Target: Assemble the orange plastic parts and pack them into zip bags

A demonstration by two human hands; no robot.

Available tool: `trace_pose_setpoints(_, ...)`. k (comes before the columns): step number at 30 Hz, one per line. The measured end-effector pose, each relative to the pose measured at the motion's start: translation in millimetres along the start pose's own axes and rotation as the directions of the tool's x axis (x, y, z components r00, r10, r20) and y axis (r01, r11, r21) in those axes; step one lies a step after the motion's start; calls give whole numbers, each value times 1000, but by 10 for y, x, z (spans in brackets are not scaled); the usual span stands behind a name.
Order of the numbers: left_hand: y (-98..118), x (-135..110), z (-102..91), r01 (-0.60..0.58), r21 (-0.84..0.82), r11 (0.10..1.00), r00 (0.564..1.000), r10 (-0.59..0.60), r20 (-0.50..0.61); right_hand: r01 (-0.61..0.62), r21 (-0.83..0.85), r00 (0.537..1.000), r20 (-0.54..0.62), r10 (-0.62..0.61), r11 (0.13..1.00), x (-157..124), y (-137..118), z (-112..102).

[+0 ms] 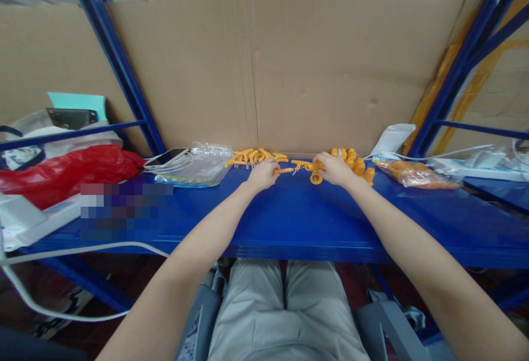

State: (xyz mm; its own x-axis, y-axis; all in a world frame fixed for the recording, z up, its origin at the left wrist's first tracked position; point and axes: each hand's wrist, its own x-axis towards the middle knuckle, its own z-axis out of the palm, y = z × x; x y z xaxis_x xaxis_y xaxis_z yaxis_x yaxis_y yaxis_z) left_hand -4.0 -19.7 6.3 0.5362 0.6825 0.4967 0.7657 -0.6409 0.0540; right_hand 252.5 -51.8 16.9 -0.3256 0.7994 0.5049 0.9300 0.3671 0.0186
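Observation:
My left hand [263, 174] is closed, its fingertips pinching a twisted orange plastic piece [284, 171] that points right. My right hand [334, 168] closes on an orange plastic part [313, 166] lying just across from it. Right below that part is a round orange cup-like piece [316, 178] with its hollow side showing. Between the hands a short metal chain [296, 170] hangs by another orange piece [300, 162]. Behind my left hand lies a pile of branched orange pieces with chains [248, 156]. Several rounded orange pieces [352, 158] stand beside my right hand.
The blue table [297, 223] backs onto a tall cardboard sheet [314, 69] between blue metal posts. Clear plastic bags [206, 165], a phone with cable [171, 157] and a red bag [78, 171] lie left. A bag of orange pieces [415, 173] lies right.

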Motion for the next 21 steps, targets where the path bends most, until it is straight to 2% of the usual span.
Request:
trace_pose_setpoints(6, 17, 2, 5, 1, -37, 999, 1000, -1, -12, -39, -41, 999, 31, 40, 998, -13, -26, -29)
trace_pose_setpoints(15, 40, -10, -2, 1, -47, 999, 1000, -2, -11, 90, 77, 996, -20, -89, 993, 25, -17, 45)
trace_pose_setpoints(21, 53, -16, -31, 11, -19, 1000, 1000, -11, 10, 31, 96, 997, -67, -25, 995, 37, 106, 112)
